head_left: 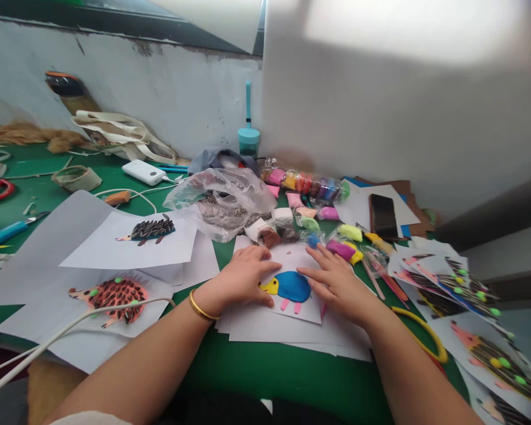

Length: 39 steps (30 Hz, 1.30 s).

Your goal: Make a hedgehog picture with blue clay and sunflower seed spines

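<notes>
A clay animal [294, 287] with a blue body, yellow head and pink legs lies on a white card [308, 316], between the person's two hands and in front of the torso. The card sits on a stack of white sheets [256, 334] on the green surface [230, 372]. The left hand [246, 277] comes in from the lower left, palm down, with its thumb and forefinger parted around the yellow head; it is loose and grips nothing, though whether the fingertips touch the clay is hard to tell. A gold bangle [202, 307] circles that wrist. The right hand [336, 283] reaches in from the lower right, also palm down, its fingers fanned and slightly bent, pointing left toward the blue body; it too is unclenched, with no object visible in its grasp. Both forearms slant inward, so the hands frame the card. Just beyond the right fingertips is a blue clay packet [313, 240], and near it a purple clay packet [340, 250]. Behind the card a clear plastic bag [223, 200] slumps beside a row of colored clay [307, 183]. To the left lie a seed-covered hedgehog picture [153, 229] and a coral hedgehog picture [115, 300], the latter crossed by a white cable [84, 319]. A dark phone [383, 216] and more hedgehog pictures [487, 360] lie to the right.
</notes>
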{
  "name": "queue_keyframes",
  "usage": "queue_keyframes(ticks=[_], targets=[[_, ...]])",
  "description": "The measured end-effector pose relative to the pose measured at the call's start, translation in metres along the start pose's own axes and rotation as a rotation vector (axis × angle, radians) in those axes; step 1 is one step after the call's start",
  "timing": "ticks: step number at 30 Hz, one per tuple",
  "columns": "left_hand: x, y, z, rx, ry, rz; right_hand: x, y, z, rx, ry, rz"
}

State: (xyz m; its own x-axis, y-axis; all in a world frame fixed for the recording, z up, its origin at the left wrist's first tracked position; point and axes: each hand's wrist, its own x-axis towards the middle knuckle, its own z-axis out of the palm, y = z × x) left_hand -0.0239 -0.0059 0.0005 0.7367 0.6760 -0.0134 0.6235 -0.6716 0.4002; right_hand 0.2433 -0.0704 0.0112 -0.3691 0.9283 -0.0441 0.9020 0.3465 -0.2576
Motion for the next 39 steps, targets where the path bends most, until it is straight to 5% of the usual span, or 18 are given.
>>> queue_keyframes(ticks=[39], targets=[[-0.001, -0.005, -0.004, 0.018, -0.006, -0.043, 0.001, 0.002, 0.003, -0.027, -0.026, -0.019]])
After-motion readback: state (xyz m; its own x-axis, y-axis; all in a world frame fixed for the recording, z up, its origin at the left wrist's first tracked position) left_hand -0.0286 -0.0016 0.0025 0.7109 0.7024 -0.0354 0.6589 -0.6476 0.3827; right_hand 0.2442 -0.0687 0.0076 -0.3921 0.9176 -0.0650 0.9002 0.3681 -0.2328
